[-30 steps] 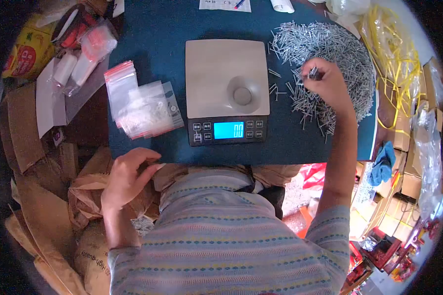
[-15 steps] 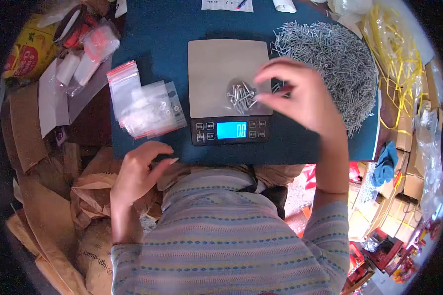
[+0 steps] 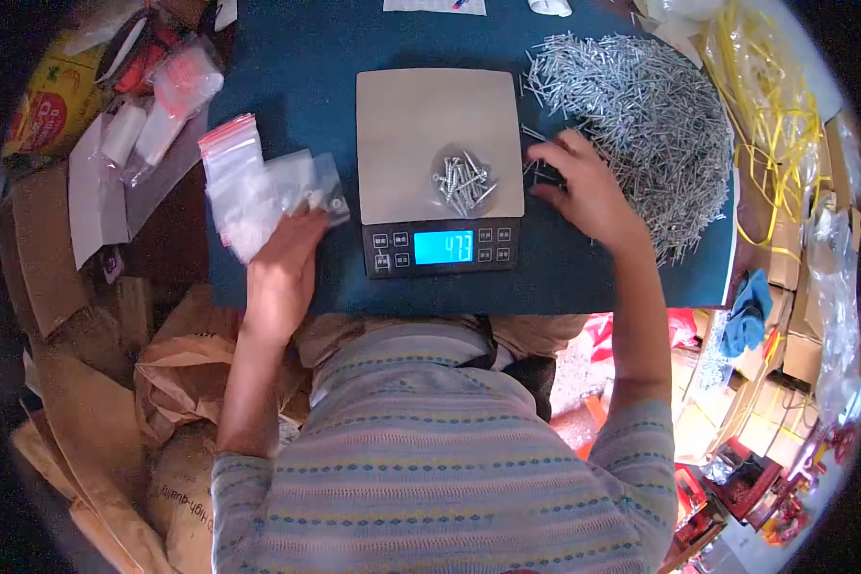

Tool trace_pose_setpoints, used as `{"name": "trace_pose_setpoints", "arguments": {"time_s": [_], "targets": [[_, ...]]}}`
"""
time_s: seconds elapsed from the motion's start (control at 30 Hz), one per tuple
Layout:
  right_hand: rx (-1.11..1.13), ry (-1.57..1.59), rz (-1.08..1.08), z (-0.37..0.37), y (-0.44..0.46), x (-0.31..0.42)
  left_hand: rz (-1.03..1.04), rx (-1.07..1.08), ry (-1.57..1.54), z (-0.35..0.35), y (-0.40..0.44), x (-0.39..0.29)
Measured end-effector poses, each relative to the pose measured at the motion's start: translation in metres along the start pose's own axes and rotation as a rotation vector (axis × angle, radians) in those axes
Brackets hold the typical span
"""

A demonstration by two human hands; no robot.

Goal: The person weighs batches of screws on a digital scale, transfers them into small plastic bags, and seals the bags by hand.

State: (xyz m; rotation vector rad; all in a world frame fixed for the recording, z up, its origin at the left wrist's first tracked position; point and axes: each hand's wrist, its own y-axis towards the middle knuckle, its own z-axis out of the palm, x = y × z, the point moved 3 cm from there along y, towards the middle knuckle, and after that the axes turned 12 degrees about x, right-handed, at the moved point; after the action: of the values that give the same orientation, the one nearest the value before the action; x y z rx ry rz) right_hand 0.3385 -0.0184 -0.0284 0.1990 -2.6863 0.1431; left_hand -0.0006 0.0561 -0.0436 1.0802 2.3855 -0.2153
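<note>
suddenly the scale [image 3: 407,139] has left zero, registering the screws [image 3: 464,185]; right hand [image 3: 585,188] fingers spread, left hand [image 3: 287,266] at bags [image 3: 270,182] near the tabletop's [image 3: 297,67] left edge, pinch unclear.

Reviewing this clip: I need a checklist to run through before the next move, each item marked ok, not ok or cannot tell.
1. Screws gathered in clear dish on scale: ok.
2. Display lit, showing digits: ok.
3. Right hand off the dish: ok.
4. Left hand at the plastic bags: ok.
5. Single bag gripped: cannot tell, fingers hide it.
6. All loose screws within the pile: not ok, some lie outside.
</note>
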Motion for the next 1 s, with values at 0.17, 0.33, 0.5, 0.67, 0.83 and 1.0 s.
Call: {"name": "trace_pose_setpoints", "arguments": {"time_s": [0.17, 0.33, 0.5, 0.67, 0.83, 1.0], "targets": [[0.05, -0.143, 0.098, 0.005, 0.001, -0.013, -0.095, -0.049, -0.189, 0.001, -0.004, 0.009], [-0.072, -0.093, 0.061, -0.002, -0.003, -0.019, -0.16, -0.066, -0.298, -0.009, 0.0, 0.004], [-0.116, -0.076, 0.119, -0.012, -0.005, -0.026, -0.063, -0.172, -0.109, -0.031, 0.0, -0.008], [-0.235, -0.102, 0.131, -0.018, -0.003, -0.015, -0.082, -0.162, -0.234, -0.042, -0.013, -0.027], [-0.17, 0.278, -0.038, -0.03, -0.001, 0.045, 0.237, 0.054, -0.467, -0.033, -0.009, -0.062], [0.376, 0.761, -0.406, -0.005, -0.007, 0.119, 0.46, 0.042, -0.706, -0.006, -0.003, -0.098]]}}
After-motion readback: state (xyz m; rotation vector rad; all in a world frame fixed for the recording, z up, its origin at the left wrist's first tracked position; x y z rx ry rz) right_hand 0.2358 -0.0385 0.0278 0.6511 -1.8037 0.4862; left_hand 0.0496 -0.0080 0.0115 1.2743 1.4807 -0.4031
